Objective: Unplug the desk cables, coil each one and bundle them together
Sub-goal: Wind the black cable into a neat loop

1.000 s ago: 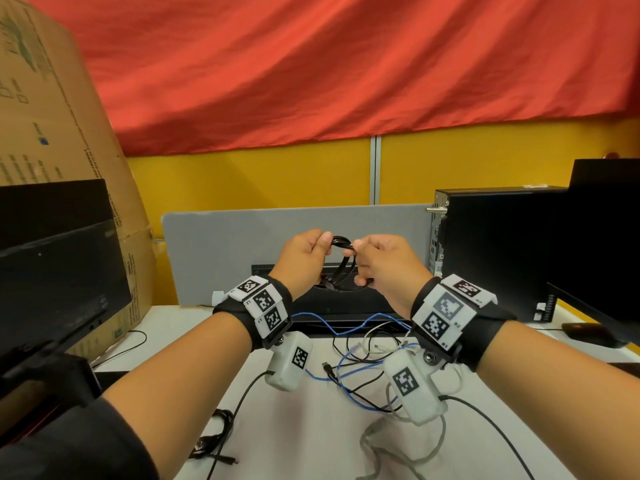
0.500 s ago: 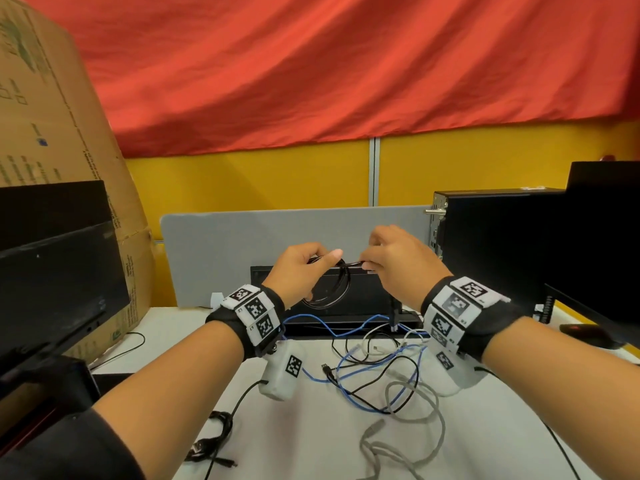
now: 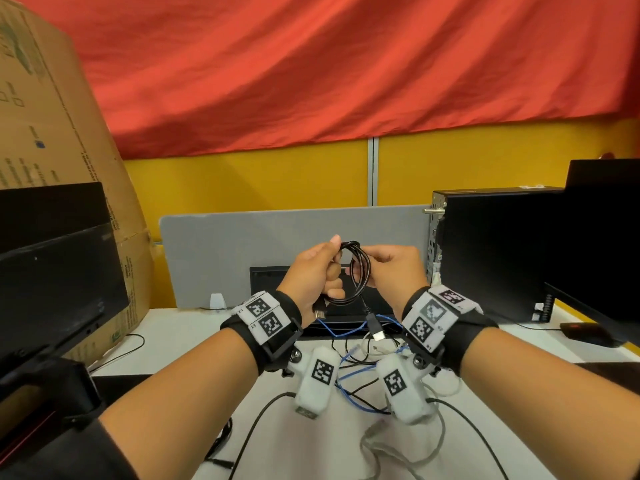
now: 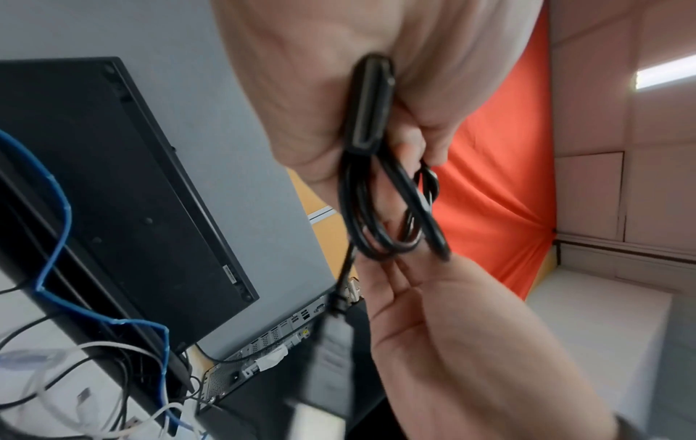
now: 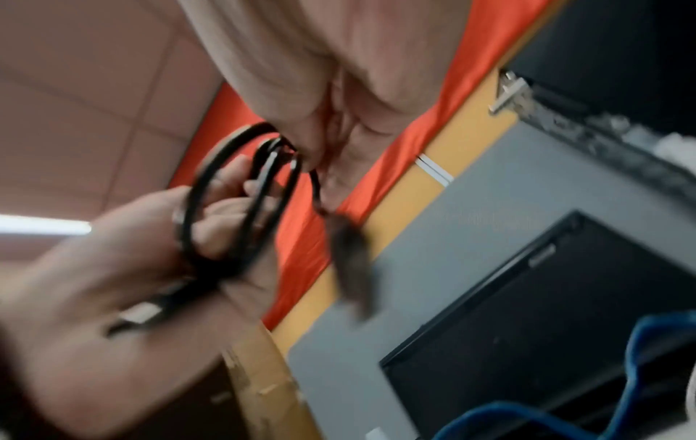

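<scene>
A black cable (image 3: 356, 271) hangs in several loops between my two raised hands, above the desk. My left hand (image 3: 329, 268) grips the coil on its left side, thumb on top; one plug (image 3: 320, 311) sticks out below its palm. My right hand (image 3: 375, 263) pinches the coil's right side. The cable's other end, a USB plug (image 3: 375, 329), dangles free beneath. In the left wrist view the left hand (image 4: 376, 89) clamps a plug against the coil (image 4: 384, 214). The blurred right wrist view has the right hand (image 5: 312, 154) pinching a strand of the coil (image 5: 241, 202).
A tangle of blue cable (image 3: 346, 375), white and grey cables (image 3: 398, 455) lies on the white desk (image 3: 173, 341) below my wrists. A black keyboard (image 3: 273, 282) leans on the grey divider (image 3: 242, 244). A PC tower (image 3: 491, 258) stands right, a monitor (image 3: 52, 271) and cardboard box (image 3: 52, 126) left.
The wide loop stretched between the hands has been drawn into a tighter hanging coil. The hands are closer together, and the USB plug end now dangles below them.
</scene>
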Demonstrator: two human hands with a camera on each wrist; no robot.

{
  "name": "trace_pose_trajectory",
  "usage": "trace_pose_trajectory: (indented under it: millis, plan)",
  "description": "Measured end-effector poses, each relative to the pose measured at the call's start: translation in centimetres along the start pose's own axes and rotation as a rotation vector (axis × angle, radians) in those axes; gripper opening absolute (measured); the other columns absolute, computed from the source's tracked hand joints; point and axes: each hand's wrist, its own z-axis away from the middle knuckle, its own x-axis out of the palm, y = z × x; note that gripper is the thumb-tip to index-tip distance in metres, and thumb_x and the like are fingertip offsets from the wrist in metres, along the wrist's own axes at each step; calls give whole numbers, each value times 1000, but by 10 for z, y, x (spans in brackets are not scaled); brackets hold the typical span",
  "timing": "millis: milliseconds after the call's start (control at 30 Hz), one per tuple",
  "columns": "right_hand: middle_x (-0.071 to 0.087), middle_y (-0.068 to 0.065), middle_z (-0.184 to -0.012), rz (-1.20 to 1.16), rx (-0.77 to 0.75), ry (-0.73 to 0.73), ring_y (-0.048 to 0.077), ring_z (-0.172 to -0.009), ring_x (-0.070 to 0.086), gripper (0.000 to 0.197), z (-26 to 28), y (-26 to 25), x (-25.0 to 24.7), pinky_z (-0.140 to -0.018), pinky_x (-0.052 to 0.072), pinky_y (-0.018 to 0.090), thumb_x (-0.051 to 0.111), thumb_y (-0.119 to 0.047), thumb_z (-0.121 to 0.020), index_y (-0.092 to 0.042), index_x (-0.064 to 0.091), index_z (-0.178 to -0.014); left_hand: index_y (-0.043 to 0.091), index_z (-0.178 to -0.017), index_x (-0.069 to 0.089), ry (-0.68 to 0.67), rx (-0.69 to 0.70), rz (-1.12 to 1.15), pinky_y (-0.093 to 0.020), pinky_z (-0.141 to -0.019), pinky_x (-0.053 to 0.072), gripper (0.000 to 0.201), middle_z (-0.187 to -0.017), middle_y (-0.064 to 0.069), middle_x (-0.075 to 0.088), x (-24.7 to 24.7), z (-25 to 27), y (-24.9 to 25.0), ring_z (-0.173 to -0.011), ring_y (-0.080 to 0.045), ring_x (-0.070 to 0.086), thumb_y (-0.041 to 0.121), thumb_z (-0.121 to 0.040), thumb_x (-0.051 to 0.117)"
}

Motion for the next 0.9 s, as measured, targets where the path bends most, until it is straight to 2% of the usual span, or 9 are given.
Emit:
trace_pose_trajectory:
  millis: [133, 233, 333, 433, 567, 700, 767, 867, 900]
  plan:
    - [69, 10, -72, -231, 224, -77, 18, -64, 64, 15, 4, -13, 0, -58, 54, 23, 58, 3, -88, 2, 73, -92, 17, -77, 48, 59, 40, -26, -20, -37, 29, 30, -51, 6, 26, 0, 0, -2, -41, -8, 22, 38, -99, 49]
    - [68, 13, -80, -372, 304, -138, 19, -69, 64, 18, 8, -20, -1, -63, 54, 27, 55, -5, -92, 4, 68, -99, 17, -79, 46, 109, 63, -70, -21, -39, 28, 29, -52, 6, 26, -2, -2, 0, -42, -9, 22, 37, -100, 48]
    - [69, 6, -77, -314, 292, -206, 17, -74, 64, 9, 12, -21, 1, -66, 51, 26, 67, -6, -86, -3, 68, -94, 17, -80, 46, 133, 78, -140, -22, -40, 30, 29, -53, 5, 27, -3, -3, -1, -43, -9, 25, 38, -100, 48]
    - [68, 4, -73, -248, 295, -215, 20, -81, 65, 26, 13, -19, 4, -75, 51, 32, 57, 16, -81, -3, 68, -94, 16, -79, 48, 144, 74, -205, -22, -41, 34, 32, -54, 4, 29, -2, -4, -3, -44, -10, 27, 40, -99, 47]
    - [66, 9, -78, -223, 279, -271, 25, -88, 65, 36, 14, -21, 6, -88, 51, 40, 48, 24, -77, 0, 66, -98, 15, -81, 51, 130, 60, -221, -21, -41, 36, 33, -56, 2, 32, -6, -3, -4, -44, -11, 31, 41, -100, 45]
    - [64, 14, -76, -339, 290, -337, 25, -71, 60, 44, 17, -25, 5, -73, 52, 34, 38, 27, -75, 6, 61, -106, 12, -88, 56, 107, 72, -194, -19, -38, 36, 34, -54, 0, 44, -7, -3, -4, -41, -10, 39, 40, -101, 44]
    - [61, 17, -73, -423, 308, -386, 26, -66, 59, 48, 18, -26, 3, -67, 57, 35, 34, 28, -75, 11, 57, -113, 10, -92, 57, 94, 86, -195, -18, -37, 37, 34, -52, -1, 51, -7, -3, -3, -39, -10, 45, 39, -101, 43]
    - [65, 24, -81, -422, 283, -455, 31, -71, 65, 44, 18, -27, 0, -77, 59, 44, 37, 28, -77, 13, 55, -115, 10, -89, 55, 74, 104, -212, -18, -37, 36, 34, -46, 3, 48, -7, -3, -2, -38, -10, 43, 37, -102, 40]
    - [66, 26, -83, -395, 269, -465, 32, -72, 67, 41, 19, -27, 0, -76, 60, 44, 42, 26, -79, 13, 55, -115, 10, -88, 55, 68, 109, -218, -18, -37, 35, 33, -45, 4, 47, -7, -2, -2, -38, -10, 43, 37, -103, 40]
